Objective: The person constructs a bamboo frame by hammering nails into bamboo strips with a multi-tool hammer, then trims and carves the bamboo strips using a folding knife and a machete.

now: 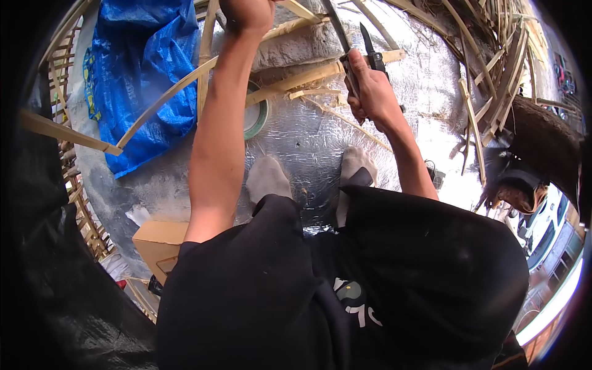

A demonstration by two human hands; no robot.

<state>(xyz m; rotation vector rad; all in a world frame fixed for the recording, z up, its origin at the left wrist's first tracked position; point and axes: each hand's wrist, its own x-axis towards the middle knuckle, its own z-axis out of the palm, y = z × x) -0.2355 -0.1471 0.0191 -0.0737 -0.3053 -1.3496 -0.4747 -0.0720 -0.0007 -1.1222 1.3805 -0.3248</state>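
My right hand (372, 92) is closed around a long, narrow, dark-bladed knife (337, 26) that runs up past the top edge. Just behind that hand lies a black folding knife (375, 60) with its blade out, partly hidden by my fingers. At the top edge is my left hand (246, 12), its fingers mostly cut off by the frame. A pale bamboo strip (301, 10) lies close beside it. Below my hands, another bamboo strip (296, 81) crosses the silvery floor sheet (296, 132).
A blue tarp (145, 80) is at the left, with long strips across it. Split bamboo (493, 68) is piled at the upper right near a log (546, 132). A roll of tape (256, 119) and a cardboard box (159, 246) are on the floor. My socked feet stand between.
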